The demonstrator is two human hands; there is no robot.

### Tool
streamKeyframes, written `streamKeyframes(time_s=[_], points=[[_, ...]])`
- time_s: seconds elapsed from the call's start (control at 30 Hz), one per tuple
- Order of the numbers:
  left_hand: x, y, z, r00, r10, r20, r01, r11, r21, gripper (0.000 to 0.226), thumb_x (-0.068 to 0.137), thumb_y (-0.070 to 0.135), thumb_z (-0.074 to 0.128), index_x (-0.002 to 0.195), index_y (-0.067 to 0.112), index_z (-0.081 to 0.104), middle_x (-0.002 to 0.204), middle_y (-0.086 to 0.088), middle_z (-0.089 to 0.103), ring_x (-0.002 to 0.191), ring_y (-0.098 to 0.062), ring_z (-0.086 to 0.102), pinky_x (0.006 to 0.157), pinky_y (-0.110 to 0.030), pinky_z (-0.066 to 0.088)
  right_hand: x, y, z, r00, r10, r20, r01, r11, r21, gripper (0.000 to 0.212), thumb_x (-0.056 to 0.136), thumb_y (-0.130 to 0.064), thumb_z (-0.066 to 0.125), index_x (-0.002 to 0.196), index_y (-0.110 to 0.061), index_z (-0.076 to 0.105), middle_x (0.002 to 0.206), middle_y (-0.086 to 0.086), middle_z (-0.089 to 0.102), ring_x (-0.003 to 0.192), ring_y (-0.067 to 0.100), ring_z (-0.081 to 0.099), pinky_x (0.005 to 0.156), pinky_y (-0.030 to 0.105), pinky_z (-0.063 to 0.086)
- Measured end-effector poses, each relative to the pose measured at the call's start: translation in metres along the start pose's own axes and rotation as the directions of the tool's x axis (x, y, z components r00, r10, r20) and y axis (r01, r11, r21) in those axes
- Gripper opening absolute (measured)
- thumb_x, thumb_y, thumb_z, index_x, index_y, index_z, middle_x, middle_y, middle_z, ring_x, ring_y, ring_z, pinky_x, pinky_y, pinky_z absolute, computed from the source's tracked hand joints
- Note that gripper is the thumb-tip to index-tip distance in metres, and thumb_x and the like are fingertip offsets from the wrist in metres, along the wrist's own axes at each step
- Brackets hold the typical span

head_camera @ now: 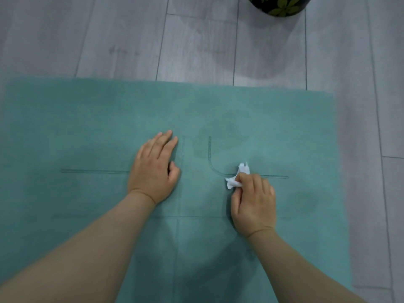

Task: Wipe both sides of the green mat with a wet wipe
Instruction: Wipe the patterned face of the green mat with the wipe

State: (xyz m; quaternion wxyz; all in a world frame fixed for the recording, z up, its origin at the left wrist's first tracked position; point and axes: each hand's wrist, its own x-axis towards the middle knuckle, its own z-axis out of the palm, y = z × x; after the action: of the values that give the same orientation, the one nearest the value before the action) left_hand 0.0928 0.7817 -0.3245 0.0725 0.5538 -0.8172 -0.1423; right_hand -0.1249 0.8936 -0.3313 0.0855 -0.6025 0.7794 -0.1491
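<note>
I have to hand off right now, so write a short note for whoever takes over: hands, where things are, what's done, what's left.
Left hand: flat, fingers straight, pressing the green mat down near its middle.
Right hand: grips a crumpled wet wipe against the mat, right of centre.
Mat lies flat on the grey plank floor; a dark flower-patterned pot stands beyond its far edge.
Done: top side being wiped; how much is covered cannot be told.
Left: finish this side, flip the mat, wipe the underside.

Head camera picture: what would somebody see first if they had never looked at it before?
The big green mat fills most of the picture, flat on the grey floor. In its middle, the left hand presses flat while the right hand grips a crumpled white wet wipe against it. A dark pot with yellow-green flowers peeks in at the top edge.
</note>
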Motion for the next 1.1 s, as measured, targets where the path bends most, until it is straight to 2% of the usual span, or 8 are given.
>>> streamKeyframes(time_s=[0.5,0.7,0.93,1.1], points=[[0.0027,0.0019,-0.0056,0.996,-0.056,0.067,0.054,0.998,0.021,0.057,0.076,0.026,0.046,0.132,0.015,0.051,0.146,-0.006,0.050,0.136,-0.025,0.042,0.112,-0.040,0.027,0.0039,0.0001,-0.0016,1.000,-0.004,0.031,0.003,0.999,0.039,0.027,0.077,-0.025,0.043,0.103,-0.021,0.049,0.087,0.005,0.058,0.077,0.025,0.040,0.066,0.036,0.027],[0.0039,0.0004,-0.0033,0.998,-0.040,0.057,0.039,0.999,0.018,0.055,0.078,0.026,0.046,0.131,0.013,0.053,0.147,-0.007,0.048,0.136,-0.027,0.042,0.111,-0.042,0.031,0.0060,-0.0004,-0.0019,0.999,0.001,0.038,-0.003,0.999,0.047,0.026,0.078,-0.024,0.043,0.103,-0.020,0.050,0.085,0.004,0.057,0.076,0.023,0.038,0.065,0.035,0.025],[0.0036,0.0003,-0.0003,0.998,-0.048,0.027,0.047,0.999,0.022,0.055,0.080,0.028,0.043,0.132,0.014,0.052,0.149,-0.006,0.047,0.138,-0.026,0.039,0.112,-0.040,0.025,0.0040,0.0007,-0.0018,1.000,0.012,0.025,-0.013,0.998,0.055,0.026,0.080,-0.024,0.043,0.102,-0.019,0.054,0.087,0.001,0.056,0.077,0.023,0.041,0.068,0.035,0.028],[0.0017,-0.0020,0.0026,1.000,-0.022,0.001,0.022,0.999,0.045,0.056,0.079,0.028,0.042,0.132,0.011,0.054,0.149,-0.006,0.046,0.138,-0.026,0.039,0.110,-0.039,0.026,0.0046,0.0056,-0.0045,0.999,0.032,0.039,-0.038,0.986,0.162,0.020,0.080,-0.023,0.046,0.096,-0.023,0.057,0.082,-0.005,0.052,0.074,0.021,0.044,0.066,0.032,0.028]])
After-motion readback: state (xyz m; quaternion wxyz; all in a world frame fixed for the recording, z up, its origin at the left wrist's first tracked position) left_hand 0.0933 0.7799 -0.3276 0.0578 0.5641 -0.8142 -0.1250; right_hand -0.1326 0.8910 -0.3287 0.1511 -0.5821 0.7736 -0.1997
